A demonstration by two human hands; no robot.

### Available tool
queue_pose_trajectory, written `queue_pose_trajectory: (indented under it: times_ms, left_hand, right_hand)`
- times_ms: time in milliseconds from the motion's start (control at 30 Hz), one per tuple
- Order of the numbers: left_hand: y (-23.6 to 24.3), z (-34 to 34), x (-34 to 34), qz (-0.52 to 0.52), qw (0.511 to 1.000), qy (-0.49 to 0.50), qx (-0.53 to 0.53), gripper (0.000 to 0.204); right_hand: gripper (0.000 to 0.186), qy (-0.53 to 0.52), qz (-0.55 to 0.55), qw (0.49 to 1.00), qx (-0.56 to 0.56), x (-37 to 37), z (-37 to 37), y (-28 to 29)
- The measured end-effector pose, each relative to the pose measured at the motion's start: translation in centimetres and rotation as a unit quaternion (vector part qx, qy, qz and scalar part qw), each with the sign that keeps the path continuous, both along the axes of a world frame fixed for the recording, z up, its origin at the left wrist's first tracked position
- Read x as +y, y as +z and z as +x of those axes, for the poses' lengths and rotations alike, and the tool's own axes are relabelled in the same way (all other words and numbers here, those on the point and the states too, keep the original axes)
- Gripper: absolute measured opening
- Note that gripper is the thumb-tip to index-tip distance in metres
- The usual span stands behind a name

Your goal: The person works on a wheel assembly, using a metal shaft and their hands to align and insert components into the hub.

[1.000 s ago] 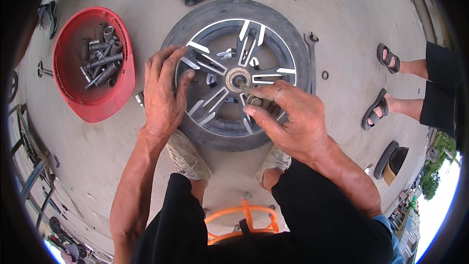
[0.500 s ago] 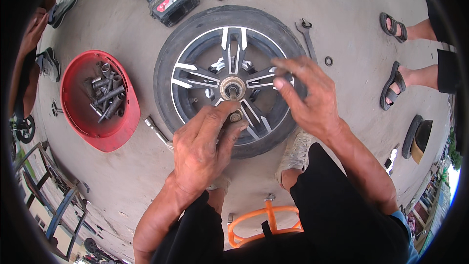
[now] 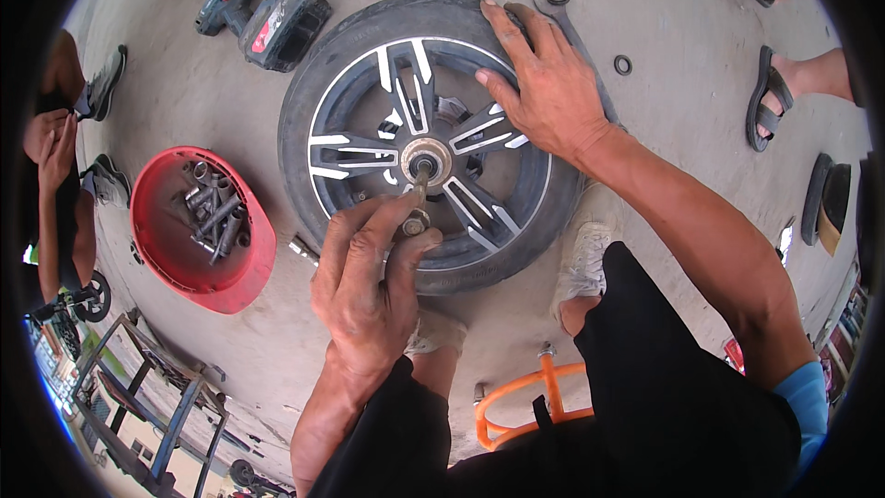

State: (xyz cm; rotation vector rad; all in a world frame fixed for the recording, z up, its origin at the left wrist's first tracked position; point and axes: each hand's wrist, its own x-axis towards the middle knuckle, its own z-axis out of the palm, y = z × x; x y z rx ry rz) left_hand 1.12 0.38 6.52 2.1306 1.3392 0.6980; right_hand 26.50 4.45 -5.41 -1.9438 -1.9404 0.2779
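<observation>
A black motorcycle-type wheel (image 3: 297, 143) with silver-edged alloy spokes lies flat on the ground in front of me. My left hand (image 3: 364, 263) pinches the nut-like head of an axle bolt (image 3: 416, 221) between thumb and fingers. The bolt's shaft runs to the centre of the hub (image 3: 433, 151); how deep it goes in is hidden. My right hand (image 3: 558, 97) rests on the far right part of the tyre, its fingers spread and holding nothing.
On the left is a red hard hat (image 3: 263, 263) with several sockets (image 3: 221, 217) inside. A cordless impact wrench (image 3: 277, 28) lies far left, a spanner (image 3: 576, 32) and a ring (image 3: 623, 65) far right. An orange stool frame (image 3: 548, 387) is near me. Two people's feet flank the ground.
My right hand has moved from hovering over the wheel's right side to the far right of the tyre. The left hand keeps its pinch beside the hub. The view has shifted.
</observation>
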Motion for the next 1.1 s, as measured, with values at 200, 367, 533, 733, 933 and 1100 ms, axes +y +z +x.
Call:
queue_pose_trajectory:
  times_ms: [200,367,533,733,933,1100]
  left_hand:
    - [0.0,-0.6,-0.3,-0.008,1.000,0.015,0.008,0.028]
    - [-0.1,-0.8,-0.5,-0.017,1.000,0.020,0.007,0.027]
    - [-0.1,-0.6,0.2,-0.007,1.000,0.025,0.011,0.037]
    - [0.0,-0.6,-0.6,-0.013,0.999,0.026,0.021,0.038]
    - [0.2,-0.2,-0.5,-0.006,1.000,0.015,0.019,0.036]
    - [-0.3,-0.9,0.1,-0.002,1.000,0.024,0.014,0.035]
  right_hand:
    - [0.072,-0.006,0.014,1.000,-0.014,0.1,-0.1,-0.1]
    - [0.073,-0.007,0.009,1.000,-0.019,0.1,-0.2,-0.2]
    - [0.073,-0.004,0.015,1.000,-0.016,0.1,-0.1,-0.1]
    - [0.073,-0.005,0.016,1.000,-0.014,0.1,-0.1,-0.3]
    - [0.073,-0.002,0.008,1.000,-0.010,0.1,0.0,-0.1]
    - [0.073,-0.002,0.013,1.000,-0.014,0.1,-0.1,-0.1]
